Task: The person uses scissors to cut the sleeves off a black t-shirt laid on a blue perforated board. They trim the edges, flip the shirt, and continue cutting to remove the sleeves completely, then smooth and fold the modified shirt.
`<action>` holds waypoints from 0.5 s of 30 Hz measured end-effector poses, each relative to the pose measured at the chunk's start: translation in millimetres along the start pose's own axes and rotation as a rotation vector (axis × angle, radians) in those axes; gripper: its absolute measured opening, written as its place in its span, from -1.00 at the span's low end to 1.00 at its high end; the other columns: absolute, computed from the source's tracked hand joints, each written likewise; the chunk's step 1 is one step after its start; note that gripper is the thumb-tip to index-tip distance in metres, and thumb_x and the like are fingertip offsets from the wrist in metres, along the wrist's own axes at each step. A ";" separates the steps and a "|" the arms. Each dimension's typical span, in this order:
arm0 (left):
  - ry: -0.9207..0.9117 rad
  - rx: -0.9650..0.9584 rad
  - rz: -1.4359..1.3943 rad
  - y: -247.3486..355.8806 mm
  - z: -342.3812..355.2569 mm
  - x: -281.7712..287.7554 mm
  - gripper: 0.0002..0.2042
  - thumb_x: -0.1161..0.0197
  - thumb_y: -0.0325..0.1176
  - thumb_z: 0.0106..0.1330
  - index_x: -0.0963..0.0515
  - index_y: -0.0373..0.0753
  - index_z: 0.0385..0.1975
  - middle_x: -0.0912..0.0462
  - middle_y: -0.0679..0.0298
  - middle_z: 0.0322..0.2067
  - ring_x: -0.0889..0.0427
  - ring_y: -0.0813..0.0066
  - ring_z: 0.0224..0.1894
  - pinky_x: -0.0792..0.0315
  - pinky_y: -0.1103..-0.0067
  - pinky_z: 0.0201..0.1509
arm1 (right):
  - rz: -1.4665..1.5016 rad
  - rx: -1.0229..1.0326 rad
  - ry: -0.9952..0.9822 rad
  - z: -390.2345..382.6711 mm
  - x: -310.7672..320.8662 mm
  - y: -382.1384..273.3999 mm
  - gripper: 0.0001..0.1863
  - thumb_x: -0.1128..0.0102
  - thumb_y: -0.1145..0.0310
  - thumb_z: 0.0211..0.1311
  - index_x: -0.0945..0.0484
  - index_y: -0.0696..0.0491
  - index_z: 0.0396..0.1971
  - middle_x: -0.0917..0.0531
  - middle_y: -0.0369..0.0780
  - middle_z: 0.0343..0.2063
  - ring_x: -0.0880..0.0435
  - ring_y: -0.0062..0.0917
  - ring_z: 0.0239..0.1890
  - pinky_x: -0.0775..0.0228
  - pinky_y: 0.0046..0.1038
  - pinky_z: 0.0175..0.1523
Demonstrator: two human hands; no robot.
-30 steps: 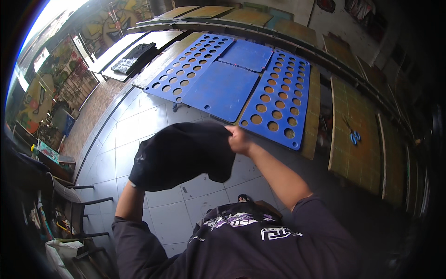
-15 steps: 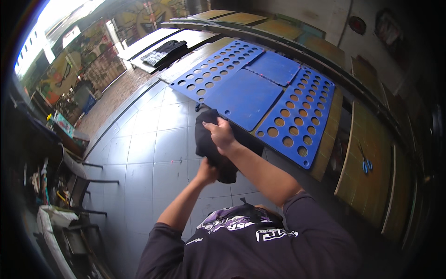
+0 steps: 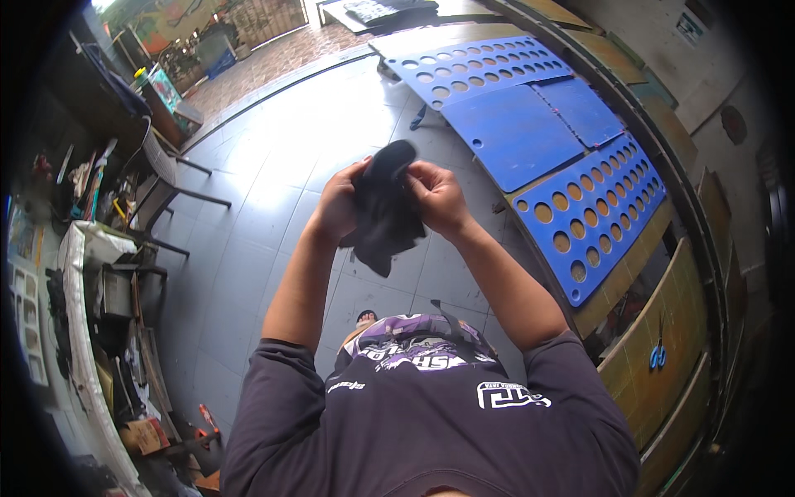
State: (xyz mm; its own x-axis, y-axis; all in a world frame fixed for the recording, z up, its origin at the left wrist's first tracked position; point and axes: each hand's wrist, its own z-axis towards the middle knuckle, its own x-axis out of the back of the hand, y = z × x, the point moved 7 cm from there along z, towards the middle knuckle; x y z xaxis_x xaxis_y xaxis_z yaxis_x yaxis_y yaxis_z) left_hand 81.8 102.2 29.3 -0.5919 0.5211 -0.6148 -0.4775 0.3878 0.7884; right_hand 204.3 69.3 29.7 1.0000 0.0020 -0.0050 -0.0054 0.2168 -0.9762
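Note:
A bunched black cloth [image 3: 383, 219] is held up in front of my body, over the tiled floor. My left hand [image 3: 341, 200] grips its left side, with the fingertips partly hidden in the fabric. My right hand [image 3: 435, 197] pinches it at the upper right, thumb over the cloth. Just beyond and to the right, a blue folding board [image 3: 509, 132] with perforated side panels lies flat on a table; neither hand touches it.
Blue-handled scissors [image 3: 657, 354] lie on boards at the right. A chair [image 3: 161, 178] and a cluttered shelf [image 3: 79, 282] line the left. Dark folded clothing [image 3: 389, 12] rests on a table at the back. Tiled floor [image 3: 248, 232] surrounds me.
The black cloth went from spread wide to bunched and upright between both hands, now raised side by side. The view has swung left, so the blue board appears further right.

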 end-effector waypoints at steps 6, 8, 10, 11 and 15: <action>0.155 -0.015 -0.007 6.7 -20.9 38.4 -0.62 0.29 -0.68 0.14 -0.41 -0.51 -0.09 -0.52 -0.01 -0.14 -0.57 0.27 -0.15 -0.47 0.51 0.01 | -0.021 0.114 -0.159 -7.8 -44.0 -12.8 -0.58 -0.19 0.24 0.16 -0.46 0.11 -0.01 -0.60 -0.19 -0.24 -0.60 -0.46 -0.30 -0.47 -0.52 -0.14; 0.131 -0.043 -0.016 9.2 -31.2 45.5 -0.64 0.27 -0.67 0.15 -0.42 -0.51 -0.11 -0.53 0.01 -0.16 -0.58 0.28 -0.19 -0.48 0.53 -0.06 | -0.080 0.089 -0.168 -0.2 -50.2 6.6 -0.70 -0.13 0.36 0.19 -0.52 0.16 -0.10 -0.64 -0.22 -0.34 -0.59 -0.57 -0.33 -0.47 -0.59 -0.17; 0.100 -0.078 -0.040 8.2 -38.9 59.6 -0.70 0.20 -0.61 0.24 -0.45 -0.46 -0.13 -0.56 0.05 -0.20 -0.59 0.32 -0.24 -0.52 0.57 -0.20 | 0.029 -0.028 -0.191 7.3 -53.6 20.0 -0.78 -0.06 0.47 0.24 -0.54 0.22 -0.15 -0.64 -0.26 -0.38 -0.58 -0.67 -0.36 -0.46 -0.66 -0.19; 0.126 0.010 -0.090 6.9 -44.2 67.1 -0.73 0.15 -0.56 0.27 -0.46 -0.43 -0.14 -0.57 0.08 -0.24 -0.59 0.35 -0.27 -0.49 0.59 -0.28 | 0.041 -0.063 -0.162 10.2 -53.5 21.0 -0.80 -0.04 0.47 0.27 -0.58 0.24 -0.23 -0.65 -0.27 -0.41 -0.57 -0.69 -0.40 -0.46 -0.68 -0.23; -0.264 0.166 -0.359 12.3 -62.8 108.8 -0.78 -0.01 -0.35 0.34 -0.50 -0.32 -0.14 -0.60 0.18 -0.36 -0.57 0.46 -0.37 -0.37 0.66 -0.50 | 0.273 -0.186 -0.113 19.9 -56.4 14.2 -0.77 -0.01 0.39 0.33 -0.59 0.23 -0.30 -0.65 -0.31 -0.43 -0.55 -0.75 -0.44 -0.40 -0.72 -0.31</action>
State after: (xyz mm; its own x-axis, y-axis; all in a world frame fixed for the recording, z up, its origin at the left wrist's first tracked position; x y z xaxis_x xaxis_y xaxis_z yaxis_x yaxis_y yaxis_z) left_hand -29.3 115.9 -29.1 -0.2130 0.4987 -0.8402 -0.4987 0.6840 0.5324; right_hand 147.8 91.7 20.5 0.9552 0.1462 -0.2573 -0.2618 0.0119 -0.9651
